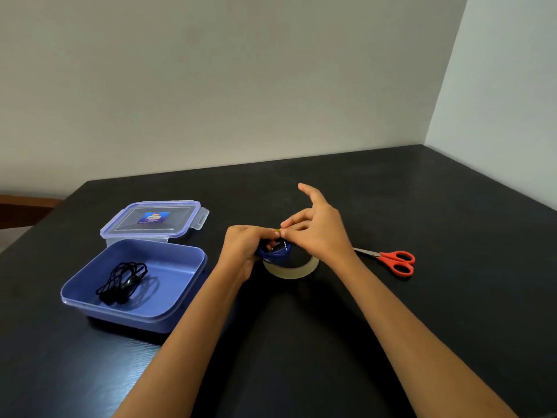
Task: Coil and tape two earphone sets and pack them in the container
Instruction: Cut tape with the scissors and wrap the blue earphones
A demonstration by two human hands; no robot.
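A coiled blue earphone set is held above the table in my left hand, whose fingers are closed around the coil. My right hand pinches at the top of the coil with thumb and forefinger, on what looks like a small yellowish bit of tape; its other fingers are spread. A roll of clear tape lies on the table just under both hands. The blue container stands open at the left, with a coiled black earphone set lying inside it.
The container's clear lid with a blue label lies behind the container. Red-handled scissors lie to the right of my right hand. The black table meets the wall at the back and right.
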